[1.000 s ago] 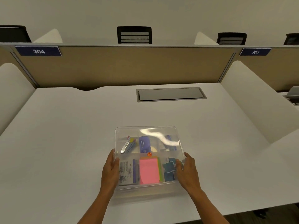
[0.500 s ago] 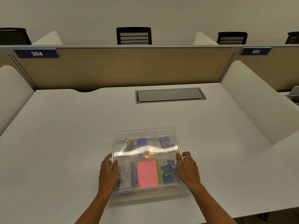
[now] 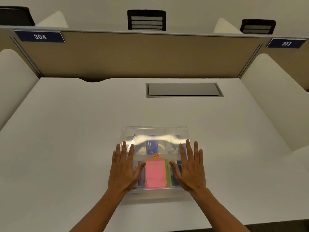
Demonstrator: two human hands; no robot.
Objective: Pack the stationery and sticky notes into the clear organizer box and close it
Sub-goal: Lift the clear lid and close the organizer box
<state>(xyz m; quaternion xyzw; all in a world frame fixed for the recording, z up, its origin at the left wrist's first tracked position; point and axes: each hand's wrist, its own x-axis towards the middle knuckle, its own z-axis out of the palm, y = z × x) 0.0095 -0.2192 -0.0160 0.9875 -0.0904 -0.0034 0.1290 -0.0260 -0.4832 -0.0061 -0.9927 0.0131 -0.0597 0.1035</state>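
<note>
The clear organizer box (image 3: 154,131) sits on the white desk in front of me with its clear lid lying flat on top. Through the lid I see pink sticky notes (image 3: 155,174) in the near middle compartment, a green pad edge beside them, a blue item (image 3: 151,145) behind, and a small orange sticker (image 3: 156,155). My left hand (image 3: 124,168) lies flat, palm down, on the lid's left side with fingers spread. Flat on the lid's right side rests my right hand (image 3: 190,167), covering the blue things beneath it.
The white desk (image 3: 75,139) has a grey cable hatch (image 3: 184,89) at the back. White side dividers (image 3: 274,97) flank it, and a tan back panel carries the signs 304 and 303. Black chair backs show beyond the panel.
Both hands have left the box's sides and now lie flat on top of the lid. The lid has come down level on the box.
</note>
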